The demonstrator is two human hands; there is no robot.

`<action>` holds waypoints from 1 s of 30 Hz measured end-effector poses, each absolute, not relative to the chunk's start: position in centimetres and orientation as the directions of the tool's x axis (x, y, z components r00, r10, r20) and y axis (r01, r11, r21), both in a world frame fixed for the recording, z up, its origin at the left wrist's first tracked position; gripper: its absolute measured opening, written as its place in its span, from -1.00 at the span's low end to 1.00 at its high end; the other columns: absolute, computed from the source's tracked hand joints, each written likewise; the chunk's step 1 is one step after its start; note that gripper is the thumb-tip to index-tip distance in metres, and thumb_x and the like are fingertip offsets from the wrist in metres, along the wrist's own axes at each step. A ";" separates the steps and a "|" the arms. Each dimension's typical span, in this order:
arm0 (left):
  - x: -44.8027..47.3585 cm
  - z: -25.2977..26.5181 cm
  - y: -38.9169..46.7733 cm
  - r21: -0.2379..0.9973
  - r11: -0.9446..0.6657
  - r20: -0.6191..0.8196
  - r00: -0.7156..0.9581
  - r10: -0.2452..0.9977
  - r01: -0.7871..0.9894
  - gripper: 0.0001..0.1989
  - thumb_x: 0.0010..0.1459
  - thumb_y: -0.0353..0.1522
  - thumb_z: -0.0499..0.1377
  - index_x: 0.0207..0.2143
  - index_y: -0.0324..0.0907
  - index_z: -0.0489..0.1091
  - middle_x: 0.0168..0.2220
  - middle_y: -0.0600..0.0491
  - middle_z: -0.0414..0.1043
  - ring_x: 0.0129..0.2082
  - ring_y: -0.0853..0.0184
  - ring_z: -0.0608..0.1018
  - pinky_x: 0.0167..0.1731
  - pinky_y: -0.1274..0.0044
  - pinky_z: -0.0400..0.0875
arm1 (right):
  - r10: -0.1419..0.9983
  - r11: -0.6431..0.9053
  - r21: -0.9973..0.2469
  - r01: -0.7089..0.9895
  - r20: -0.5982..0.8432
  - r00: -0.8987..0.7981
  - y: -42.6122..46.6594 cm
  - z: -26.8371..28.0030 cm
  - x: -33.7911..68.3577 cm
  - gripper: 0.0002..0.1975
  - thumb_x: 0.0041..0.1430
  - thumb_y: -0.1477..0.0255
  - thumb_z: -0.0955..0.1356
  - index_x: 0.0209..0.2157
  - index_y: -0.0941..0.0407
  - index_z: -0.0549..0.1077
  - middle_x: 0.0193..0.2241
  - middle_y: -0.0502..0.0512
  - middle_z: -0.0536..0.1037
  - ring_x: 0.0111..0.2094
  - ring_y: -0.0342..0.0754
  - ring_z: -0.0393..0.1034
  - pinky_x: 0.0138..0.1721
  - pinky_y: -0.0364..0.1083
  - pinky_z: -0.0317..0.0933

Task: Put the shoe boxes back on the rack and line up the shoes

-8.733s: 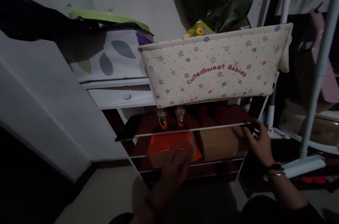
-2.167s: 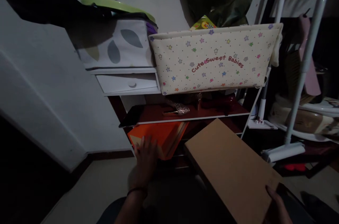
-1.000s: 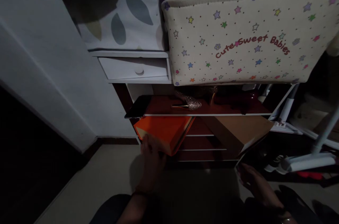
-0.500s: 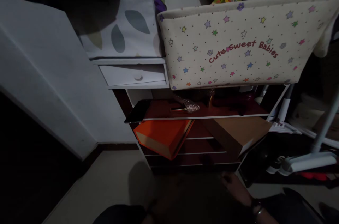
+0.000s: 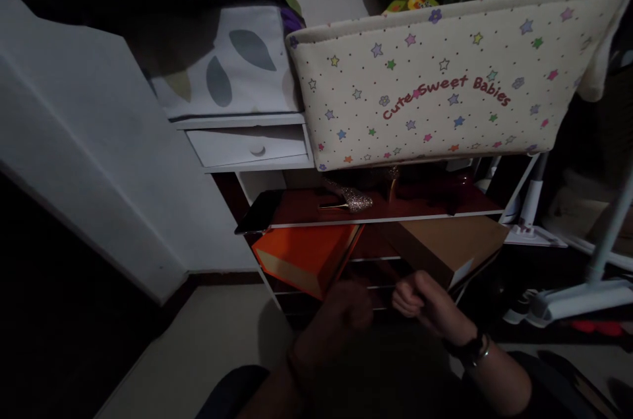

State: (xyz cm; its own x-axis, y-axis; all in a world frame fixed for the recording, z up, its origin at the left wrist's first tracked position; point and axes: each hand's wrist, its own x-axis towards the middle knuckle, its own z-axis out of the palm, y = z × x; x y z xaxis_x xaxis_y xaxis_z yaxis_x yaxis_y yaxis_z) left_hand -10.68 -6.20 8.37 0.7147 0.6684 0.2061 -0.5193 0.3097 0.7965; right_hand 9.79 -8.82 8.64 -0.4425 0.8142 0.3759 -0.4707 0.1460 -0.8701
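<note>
My left hand point(image 5: 347, 309) is in dim light in front of the shoe rack's lower shelves, its fingers curled closed. Just to its right, my right hand point(image 5: 420, 300) forms a loose fist, with no object showing in it; a dark watch and a bracelet circle that wrist. The two hands are apart, knuckles toward each other. Nearest the left hand is an orange box point(image 5: 306, 254) tilted on the rack. Near the right hand a brown cardboard box point(image 5: 448, 244) pokes out of the same shelf. Glittery high-heeled shoes point(image 5: 355, 200) lie on the shelf point(image 5: 297, 208) above.
On top stand a cream fabric basket point(image 5: 435, 89) printed with stars and a leaf-patterned box point(image 5: 237, 63) above a small white drawer point(image 5: 242, 145). A dark flat object point(image 5: 260, 211) overhangs the shelf's left end. A mop point(image 5: 583, 300) and shoes are at right.
Both hands have risen from the bottom of the view to the front of the lower shelves and come closer together. The view has shifted slightly. The boxes have stayed in place.
</note>
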 end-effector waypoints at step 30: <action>-12.1 7.1 -4.5 0.700 0.446 0.306 0.798 0.518 -0.558 -0.20 0.12 0.37 0.04 -0.64 -0.11 -0.07 -0.70 0.24 -0.19 -0.71 0.54 -0.07 -0.66 0.56 -0.19 | 0.698 0.255 -0.852 -0.456 0.489 -0.524 -9.2 7.7 14.1 -0.15 0.13 -0.42 -0.13 -0.63 0.06 0.10 -0.73 -0.12 0.00 -0.69 -0.22 -0.15 -0.58 -0.13 -0.17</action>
